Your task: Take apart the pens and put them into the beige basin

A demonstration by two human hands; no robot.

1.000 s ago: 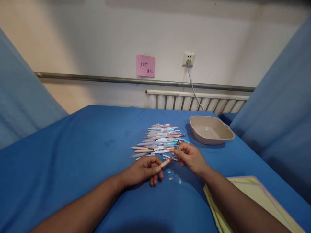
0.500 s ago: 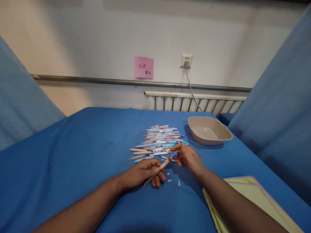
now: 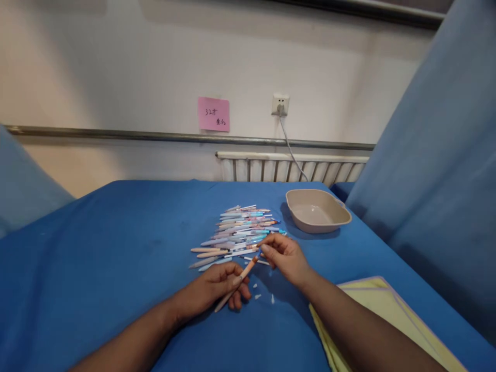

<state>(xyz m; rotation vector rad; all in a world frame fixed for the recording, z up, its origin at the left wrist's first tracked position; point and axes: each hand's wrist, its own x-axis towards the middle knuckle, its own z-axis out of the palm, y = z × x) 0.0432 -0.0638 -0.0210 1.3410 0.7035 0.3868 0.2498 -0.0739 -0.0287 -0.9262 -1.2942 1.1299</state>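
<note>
My left hand is closed around the barrel of a pen, which slants up to the right. Its barrel is peach and orange, with a blue piece at the upper end. At that blue end, my right hand pinches with thumb and fingers, partly covering it. Just beyond both hands lies a heap of pens in pastel colours, mixed with thin white sticks like refills. A few small white pieces are scattered on the blue cloth below the hands.
A beige plastic basin stands at the back right. Under my right forearm is a folded yellow cloth. Blue curtains hang at both sides. Behind the bed are a radiator, a metal rail and a plugged-in cable.
My right fingers have closed onto the pen's blue end, which stood visible beside them before. The whole view has shifted slightly, moving the scene left in the picture.
</note>
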